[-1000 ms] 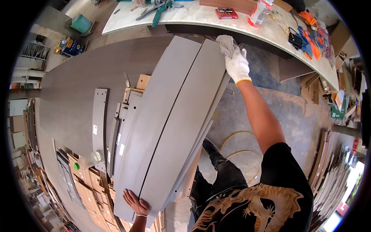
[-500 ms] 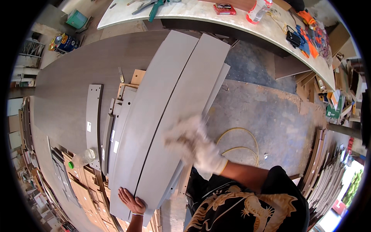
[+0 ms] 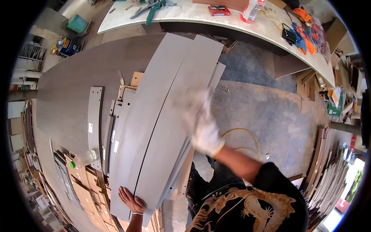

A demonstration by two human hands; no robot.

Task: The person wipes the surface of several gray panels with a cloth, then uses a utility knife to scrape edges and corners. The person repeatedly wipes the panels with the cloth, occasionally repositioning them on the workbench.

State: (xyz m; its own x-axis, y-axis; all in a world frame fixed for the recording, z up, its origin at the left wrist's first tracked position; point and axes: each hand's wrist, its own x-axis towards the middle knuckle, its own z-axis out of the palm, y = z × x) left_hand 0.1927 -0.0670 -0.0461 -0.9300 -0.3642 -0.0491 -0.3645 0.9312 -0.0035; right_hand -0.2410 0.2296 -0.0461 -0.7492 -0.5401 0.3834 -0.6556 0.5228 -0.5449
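Two long grey boards lie side by side, the left board (image 3: 143,96) and the right board (image 3: 185,89), with a narrow dark gap between them. My bare left hand (image 3: 131,200) rests flat across the near end of both, fingers spread. My right hand (image 3: 201,123), in a white work glove with a yellow cuff edge, is over the right board near its right edge. Motion smears its fingers; a pale, cloth-like blur is at them, and whether it is a rag or only the glove I cannot make out. More grey panels lie underneath the boards.
A narrow drilled strip (image 3: 95,127) and a clear bottle with a green cap (image 3: 83,158) are at left, beside a large brown panel (image 3: 65,96). A pale workbench (image 3: 185,13) with tools crosses the far side. A yellow hose (image 3: 253,137) loops on the floor at right.
My right hand has swept away from me along the right board. My left hand stays in place on the near end. The view has shifted slightly.
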